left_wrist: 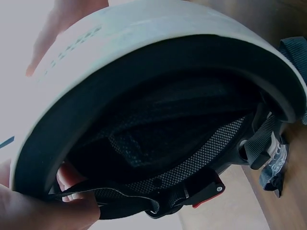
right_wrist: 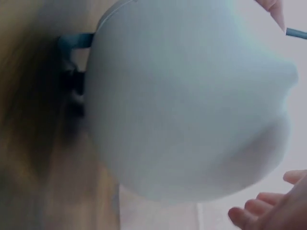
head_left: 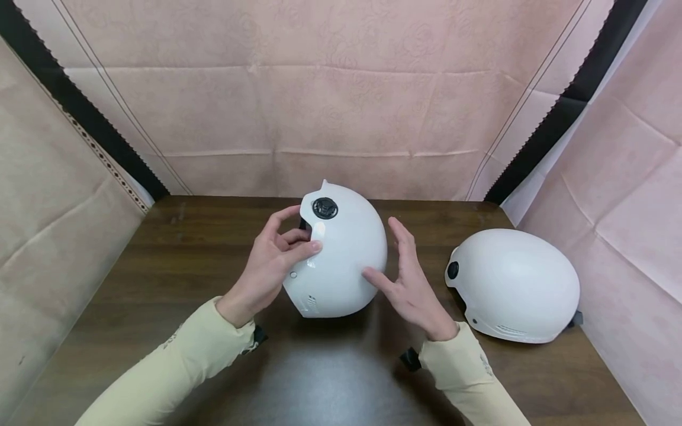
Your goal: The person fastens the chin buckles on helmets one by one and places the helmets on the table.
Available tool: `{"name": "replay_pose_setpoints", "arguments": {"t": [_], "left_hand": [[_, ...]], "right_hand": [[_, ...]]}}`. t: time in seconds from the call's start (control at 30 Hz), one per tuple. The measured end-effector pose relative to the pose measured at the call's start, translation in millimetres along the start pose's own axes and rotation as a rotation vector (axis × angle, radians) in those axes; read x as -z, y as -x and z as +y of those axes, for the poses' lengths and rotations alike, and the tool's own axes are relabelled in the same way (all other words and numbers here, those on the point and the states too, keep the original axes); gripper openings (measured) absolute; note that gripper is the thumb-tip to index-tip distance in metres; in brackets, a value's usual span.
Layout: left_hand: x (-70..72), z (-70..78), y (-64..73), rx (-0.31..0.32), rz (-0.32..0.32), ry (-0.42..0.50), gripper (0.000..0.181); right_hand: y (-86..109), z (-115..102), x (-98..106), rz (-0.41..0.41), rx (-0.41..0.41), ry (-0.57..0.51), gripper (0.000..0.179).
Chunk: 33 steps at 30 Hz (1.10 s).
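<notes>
A white helmet (head_left: 348, 254) is held up above the table, tilted, with a round black piece on its side. My left hand (head_left: 277, 251) grips its rim, thumb outside on the shell and fingers inside the opening. In the left wrist view, the helmet's black lining (left_wrist: 187, 100) shows, with a chin strap (left_wrist: 122, 199) by my fingers and a buckle (left_wrist: 206, 191) with a red edge. My right hand (head_left: 402, 284) is beside the shell, fingers spread; its fingers (right_wrist: 259, 208) appear apart from the shell in the right wrist view.
A second white helmet (head_left: 514, 287) rests on the brown wooden table (head_left: 133, 296) at the right, a dark strap end showing at its rear. Pale pink cloth (head_left: 330, 112) hangs behind and along both sides of the table.
</notes>
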<state>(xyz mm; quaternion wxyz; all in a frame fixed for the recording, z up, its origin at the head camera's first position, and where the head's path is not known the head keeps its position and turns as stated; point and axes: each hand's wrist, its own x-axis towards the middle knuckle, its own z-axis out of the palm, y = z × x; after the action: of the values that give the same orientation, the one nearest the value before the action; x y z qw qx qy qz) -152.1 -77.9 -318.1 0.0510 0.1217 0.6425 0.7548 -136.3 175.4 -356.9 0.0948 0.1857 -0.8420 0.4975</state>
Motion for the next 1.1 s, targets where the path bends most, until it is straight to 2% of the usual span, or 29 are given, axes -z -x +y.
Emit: {"name": "replay_pose_setpoints", "arguments": {"t": [0.2,0.47,0.67,0.87,1.1], "left_hand": [[-5.0,0.2,1.5,-0.028,0.007,-0.018,0.067],[-13.1,2.6,5.9,-0.012,0.050,-0.043,0.061],[-16.8,0.8,6.3,-0.003,0.086,-0.076,0.052],[-19.8,-0.2,6.8,-0.067,0.076,-0.138,0.042],[-21.0,-3.8,7.0,-0.182,0.036,-0.247,0.038]], "right_hand": [[-5.6,-12,-6,0.048,-0.077,-0.018,0.084],[-15.7,-23,-15,0.104,-0.055,-0.023,0.080],[-21.9,-29,-19,0.141,-0.040,0.034,0.081],[-24.3,-35,-21,0.113,-0.077,0.089,0.088],[-26.0,-40,-20,0.067,-0.109,0.126,0.093]]}}
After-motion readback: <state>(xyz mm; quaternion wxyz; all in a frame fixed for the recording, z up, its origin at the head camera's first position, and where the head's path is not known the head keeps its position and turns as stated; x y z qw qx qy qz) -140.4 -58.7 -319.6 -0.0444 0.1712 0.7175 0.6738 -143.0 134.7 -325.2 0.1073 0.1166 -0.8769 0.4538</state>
